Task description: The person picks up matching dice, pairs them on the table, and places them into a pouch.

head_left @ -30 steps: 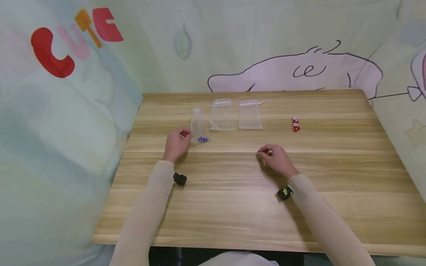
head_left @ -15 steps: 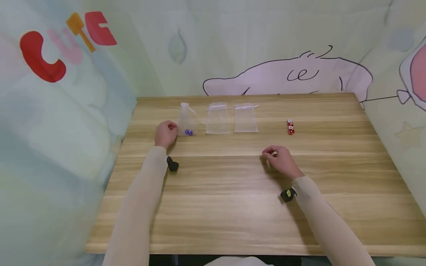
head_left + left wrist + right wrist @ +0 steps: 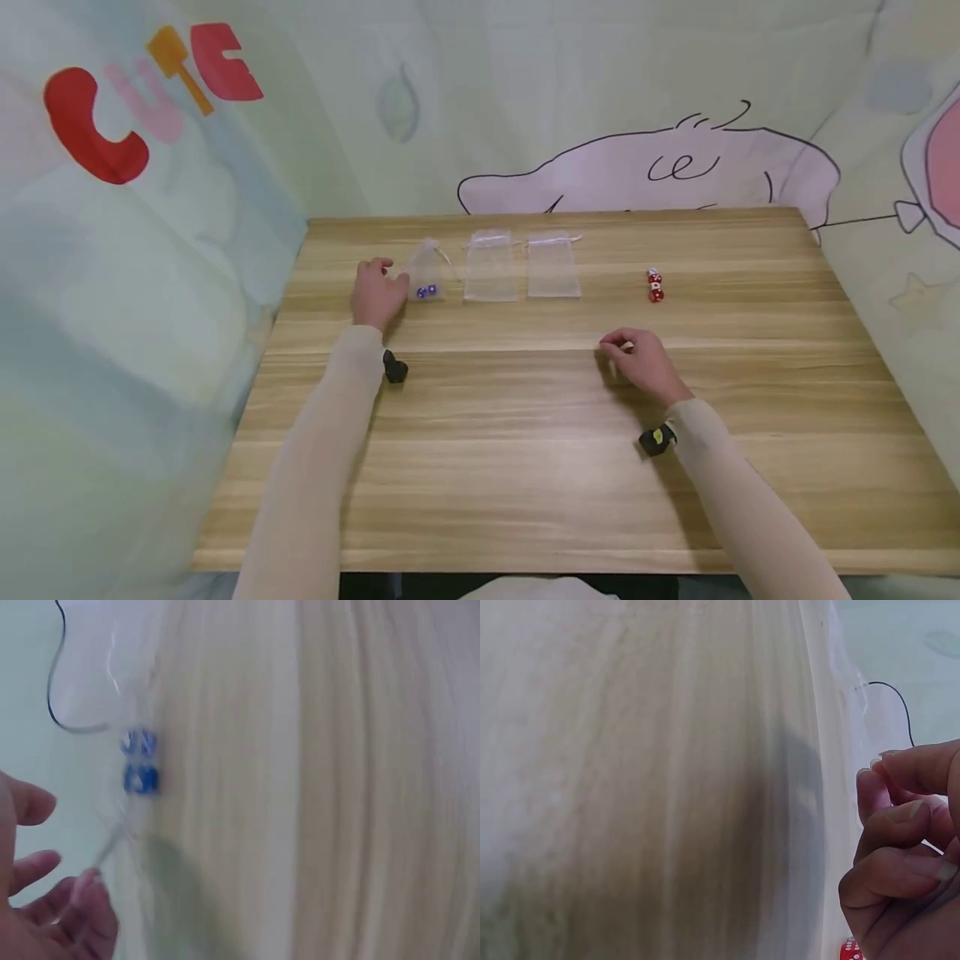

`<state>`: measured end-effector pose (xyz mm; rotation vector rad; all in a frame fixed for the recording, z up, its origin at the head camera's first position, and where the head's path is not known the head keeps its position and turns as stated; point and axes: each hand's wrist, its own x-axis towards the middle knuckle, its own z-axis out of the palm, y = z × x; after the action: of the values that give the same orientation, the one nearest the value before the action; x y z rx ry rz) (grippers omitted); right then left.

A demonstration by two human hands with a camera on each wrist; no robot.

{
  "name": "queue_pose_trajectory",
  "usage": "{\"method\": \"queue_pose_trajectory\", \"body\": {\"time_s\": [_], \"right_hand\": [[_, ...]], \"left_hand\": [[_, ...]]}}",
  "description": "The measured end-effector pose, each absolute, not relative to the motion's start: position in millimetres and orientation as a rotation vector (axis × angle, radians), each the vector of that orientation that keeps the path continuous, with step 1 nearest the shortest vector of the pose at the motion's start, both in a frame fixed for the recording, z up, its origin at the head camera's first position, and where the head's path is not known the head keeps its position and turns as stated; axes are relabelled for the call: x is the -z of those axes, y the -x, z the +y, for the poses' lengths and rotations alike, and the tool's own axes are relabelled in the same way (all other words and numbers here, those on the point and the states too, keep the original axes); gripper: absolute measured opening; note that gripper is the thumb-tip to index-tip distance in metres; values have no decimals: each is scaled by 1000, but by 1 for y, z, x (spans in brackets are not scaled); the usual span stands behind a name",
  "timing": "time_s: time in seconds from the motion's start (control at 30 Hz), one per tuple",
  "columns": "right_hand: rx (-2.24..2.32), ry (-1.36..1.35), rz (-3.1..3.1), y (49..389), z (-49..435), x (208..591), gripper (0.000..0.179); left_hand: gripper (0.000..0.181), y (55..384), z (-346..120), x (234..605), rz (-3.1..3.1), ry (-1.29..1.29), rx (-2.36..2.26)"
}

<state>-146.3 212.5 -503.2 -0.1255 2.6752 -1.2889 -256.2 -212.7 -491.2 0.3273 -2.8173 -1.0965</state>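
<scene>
My left hand (image 3: 378,293) is beside a sheer white drawstring bag (image 3: 425,268), its fingers spread and its thumb right at the bag's left edge. Two blue dice (image 3: 427,291) lie at the bottom of that bag; blurred blue dice (image 3: 140,761) also show in the left wrist view. Some way above the table's middle right, my right hand (image 3: 641,362) hangs with loosely curled fingers and thumb near the fingertips, nothing visible in it. Several red dice (image 3: 656,286) stand in a short row beyond it, one red die (image 3: 850,949) peeking out in the right wrist view.
Two more flat sheer bags, a middle one (image 3: 491,267) and a right one (image 3: 553,265), lie side by side with cords at their tops. The wooden table (image 3: 495,467) ends at a printed cloth backdrop (image 3: 585,75) behind and to the left.
The bag with the blue dice has moved left and back, beside the other bags. My left hand has let go of it and its fingers have spread. My right hand has barely moved.
</scene>
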Motion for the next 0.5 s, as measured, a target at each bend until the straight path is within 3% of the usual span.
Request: {"method": "queue_pose_trajectory", "body": {"time_s": [0.5], "right_hand": [[1286,94,2687,147,220,499,22]], "left_hand": [[60,260,-132,481,-2976,218,885]]}}
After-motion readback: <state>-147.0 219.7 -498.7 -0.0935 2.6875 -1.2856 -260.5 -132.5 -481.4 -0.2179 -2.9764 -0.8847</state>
